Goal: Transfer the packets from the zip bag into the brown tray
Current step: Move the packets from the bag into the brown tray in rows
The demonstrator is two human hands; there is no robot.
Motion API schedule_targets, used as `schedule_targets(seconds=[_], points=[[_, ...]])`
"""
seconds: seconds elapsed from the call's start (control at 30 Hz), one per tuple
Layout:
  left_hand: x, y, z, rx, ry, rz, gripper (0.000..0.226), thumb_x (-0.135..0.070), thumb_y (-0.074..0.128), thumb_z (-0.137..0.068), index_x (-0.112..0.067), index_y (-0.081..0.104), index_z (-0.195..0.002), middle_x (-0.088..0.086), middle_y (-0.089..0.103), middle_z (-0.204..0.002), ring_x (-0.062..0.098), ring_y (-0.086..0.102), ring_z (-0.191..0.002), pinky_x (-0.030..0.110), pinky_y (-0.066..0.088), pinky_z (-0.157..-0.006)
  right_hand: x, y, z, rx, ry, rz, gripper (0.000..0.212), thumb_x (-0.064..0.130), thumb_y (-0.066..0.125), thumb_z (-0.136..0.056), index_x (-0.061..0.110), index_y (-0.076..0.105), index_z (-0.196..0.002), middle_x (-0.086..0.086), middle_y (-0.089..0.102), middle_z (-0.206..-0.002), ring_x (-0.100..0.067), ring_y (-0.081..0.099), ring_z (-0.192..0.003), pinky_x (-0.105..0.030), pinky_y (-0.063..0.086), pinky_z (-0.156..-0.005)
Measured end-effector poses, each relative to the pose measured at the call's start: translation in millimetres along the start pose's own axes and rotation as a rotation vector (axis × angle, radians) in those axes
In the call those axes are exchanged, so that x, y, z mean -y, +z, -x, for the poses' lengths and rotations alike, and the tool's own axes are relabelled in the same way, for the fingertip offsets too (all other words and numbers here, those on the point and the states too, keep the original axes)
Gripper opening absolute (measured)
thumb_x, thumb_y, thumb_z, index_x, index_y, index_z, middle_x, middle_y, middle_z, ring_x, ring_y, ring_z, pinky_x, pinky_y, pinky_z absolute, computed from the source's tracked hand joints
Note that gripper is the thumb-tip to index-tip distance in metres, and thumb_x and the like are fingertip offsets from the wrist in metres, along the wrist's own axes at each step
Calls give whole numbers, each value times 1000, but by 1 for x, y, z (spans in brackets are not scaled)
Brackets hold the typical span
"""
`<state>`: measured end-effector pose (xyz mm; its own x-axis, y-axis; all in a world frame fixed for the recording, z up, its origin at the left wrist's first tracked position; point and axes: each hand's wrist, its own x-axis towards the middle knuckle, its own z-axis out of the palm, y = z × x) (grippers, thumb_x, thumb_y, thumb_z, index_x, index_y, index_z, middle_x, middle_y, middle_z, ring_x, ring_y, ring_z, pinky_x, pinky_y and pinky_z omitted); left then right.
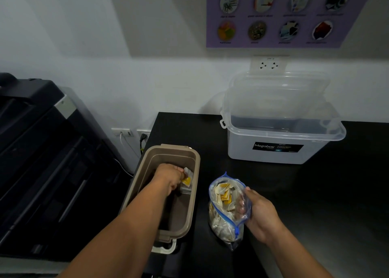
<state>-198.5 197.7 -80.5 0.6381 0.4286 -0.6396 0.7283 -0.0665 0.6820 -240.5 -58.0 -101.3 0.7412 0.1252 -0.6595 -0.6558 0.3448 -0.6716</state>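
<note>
A black tabletop [294, 193] runs along a white wall. Beyond the right hand [259, 216], towards the wall, stands a clear storage box [277, 151] with a dark label on its front, and its clear lid [280, 92] leans upright behind it. Above the box, a white wall socket [268, 65] sits under a purple poster [284, 14] with round pictures on it. Out past the left hand [168, 177], off the tabletop's edge, is a large black office machine [42, 151]. More sockets [123, 132] are low on the wall between it and the tabletop, with cables plugged in.

The hands are apart. The left hand reaches down inside the brown tray [195, 172], which lies on the tabletop's left edge. Its fingers are curled round a few packets [187, 180], white with a yellow patch, held just at the tray's right inner wall. The right hand grips the far side of the zip bag [225, 206], fingers wrapped round the clear plastic near its blue zip strip. The bag stands on the tabletop with its mouth gaping, just beside the tray and between the two hands. It is full of more white and yellow packets.
</note>
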Motion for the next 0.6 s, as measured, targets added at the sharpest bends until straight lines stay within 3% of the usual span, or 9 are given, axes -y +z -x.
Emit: schedule_targets(seconds=[0.03,0.1,0.23,0.37,0.47,0.6], points=[[-1,0,1,20,-14,-10,14,-6,63,-92,-14,71,-83,10,71,-89,17,61,-71,26,50,-56,0,0,0,0,-1,0,33,22,47,-108,0,65,-126,-23,75,-116,-39,72,-111,-54,56,-97],[-1,2,0,44,-20,-33,16,-4,60,-95,-12,70,-85,11,73,-96,18,68,-78,24,51,-54,0,1,0,-4,2,-1,33,22,47,-108,1,66,-126,-22,76,-115,-38,73,-109,-53,56,-95],[0,3,-1,24,50,-215,15,-2,67,-88,-13,72,-96,15,74,-100,27,73,-91,38,62,-76,1,1,0,-8,14,4,32,23,47,-108,3,66,-125,-22,76,-115,-37,74,-109,-54,57,-95],[-2,3,-2,58,128,-398,19,-2,67,-88,-14,73,-101,11,73,-103,28,71,-99,44,58,-92,1,0,0,-10,16,4,33,23,47,-108,4,65,-127,-22,75,-116,-37,74,-109,-53,57,-94],[-5,2,-3,36,161,-465,17,-8,67,-90,-22,74,-96,4,73,-99,21,69,-97,42,56,-94,1,0,1,-2,12,12,33,23,46,-108,2,65,-127,-23,75,-116,-37,74,-108,-52,57,-93],[-12,-12,4,-101,230,-514,13,-20,65,-91,-19,75,-83,2,73,-86,19,69,-85,42,57,-89,1,0,2,-4,1,17,34,23,46,-109,1,65,-127,-22,75,-116,-37,74,-108,-50,58,-90]])
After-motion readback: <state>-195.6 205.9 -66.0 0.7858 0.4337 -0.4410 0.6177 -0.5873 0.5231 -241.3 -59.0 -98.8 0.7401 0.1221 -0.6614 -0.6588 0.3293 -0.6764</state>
